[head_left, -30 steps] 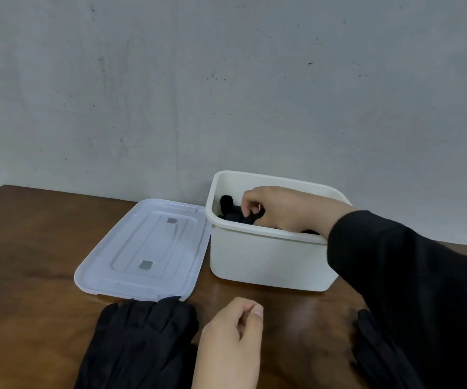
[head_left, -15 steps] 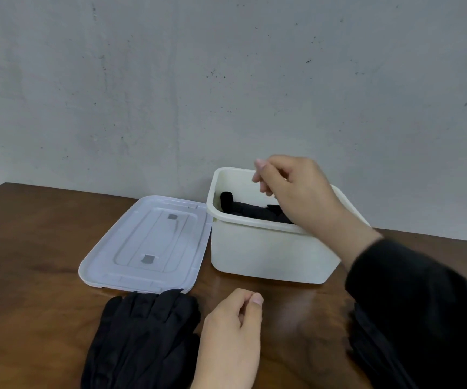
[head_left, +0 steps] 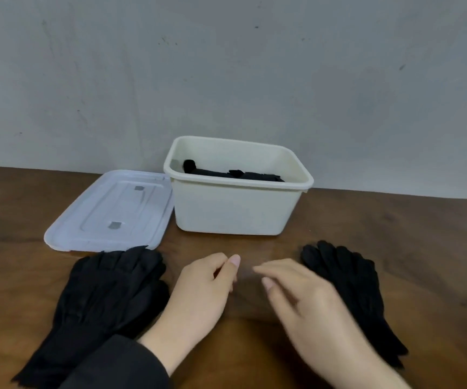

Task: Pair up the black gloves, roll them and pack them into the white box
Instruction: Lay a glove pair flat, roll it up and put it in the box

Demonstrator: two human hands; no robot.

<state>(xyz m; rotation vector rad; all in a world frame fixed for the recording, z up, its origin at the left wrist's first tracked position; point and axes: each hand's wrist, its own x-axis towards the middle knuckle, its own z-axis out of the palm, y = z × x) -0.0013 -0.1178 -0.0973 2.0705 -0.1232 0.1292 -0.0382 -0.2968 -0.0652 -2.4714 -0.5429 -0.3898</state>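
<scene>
On the left we had a pile of black gloves [head_left: 108,293] just below the lid [head_left: 108,211]; our left hand [head_left: 201,293] sat loosely curled, holding nothing; rolled gloves [head_left: 226,172] lay in the white box [head_left: 235,209]; our right hand [head_left: 305,304], blurry and relaxed, held nothing beside more gloves [head_left: 353,287].

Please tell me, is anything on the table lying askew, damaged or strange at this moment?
Nothing stands out. The lid lies flat beside the open white box, a rolled glove bundle lies inside, and two glove piles lie flat.
</scene>
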